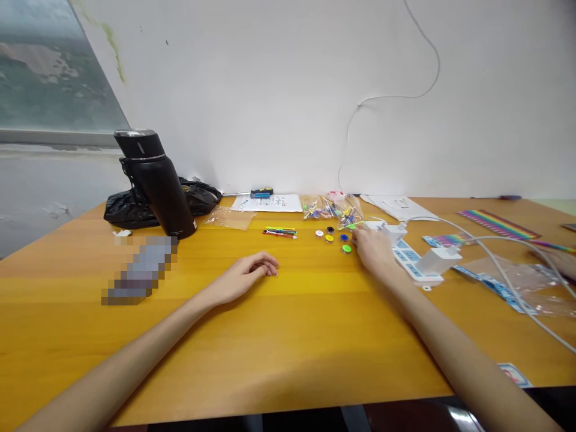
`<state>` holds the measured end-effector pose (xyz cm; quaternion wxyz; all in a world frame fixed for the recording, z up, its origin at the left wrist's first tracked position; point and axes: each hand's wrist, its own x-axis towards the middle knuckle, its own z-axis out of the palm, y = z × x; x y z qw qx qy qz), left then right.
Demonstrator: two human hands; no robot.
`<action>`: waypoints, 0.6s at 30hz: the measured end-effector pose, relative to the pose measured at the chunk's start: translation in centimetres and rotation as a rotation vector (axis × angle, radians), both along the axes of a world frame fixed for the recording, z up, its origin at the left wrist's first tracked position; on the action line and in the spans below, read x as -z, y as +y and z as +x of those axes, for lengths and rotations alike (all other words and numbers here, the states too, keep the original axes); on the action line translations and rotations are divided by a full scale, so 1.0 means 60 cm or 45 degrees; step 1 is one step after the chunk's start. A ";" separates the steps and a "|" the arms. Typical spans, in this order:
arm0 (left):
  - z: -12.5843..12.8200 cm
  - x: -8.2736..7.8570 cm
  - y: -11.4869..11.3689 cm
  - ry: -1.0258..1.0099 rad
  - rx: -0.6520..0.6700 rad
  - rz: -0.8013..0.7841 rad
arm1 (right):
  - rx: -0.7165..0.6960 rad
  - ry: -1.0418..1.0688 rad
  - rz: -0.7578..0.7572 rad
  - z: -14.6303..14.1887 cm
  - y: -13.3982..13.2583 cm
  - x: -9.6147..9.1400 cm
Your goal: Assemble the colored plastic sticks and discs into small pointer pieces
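Observation:
My left hand (249,273) rests on the wooden table, fingers loosely curved and apart, holding nothing. Just beyond it lies a small row of thin coloured sticks (279,232). My right hand (372,245) is beside the power strip, its fingers closed at a thin green piece (351,226); the fingertips are partly hidden. Left of that hand sit several small round discs with clear rims, among them a green disc (346,248), a yellow disc (329,239), a blue disc (344,237) and a white disc (319,234). Behind them are clear bags of coloured parts (335,208).
A black bottle (157,186) stands at left before a black plastic bag (130,208). A pixelated object (144,270) lies nearer. White chargers and cables fill the power strip (414,267). Another person's hand (558,261) is at far right, near rainbow-coloured strips (497,223).

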<state>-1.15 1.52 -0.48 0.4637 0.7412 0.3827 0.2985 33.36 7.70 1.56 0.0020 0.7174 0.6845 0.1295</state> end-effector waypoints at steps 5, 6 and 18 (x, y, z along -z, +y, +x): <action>-0.002 0.003 0.002 0.011 0.012 0.013 | -0.005 -0.075 -0.044 -0.017 -0.005 -0.005; -0.002 0.003 0.003 0.012 0.009 0.014 | -0.007 -0.074 -0.048 -0.016 -0.004 -0.004; -0.003 0.003 0.002 0.019 0.013 0.008 | -0.082 0.254 0.079 0.047 0.007 0.004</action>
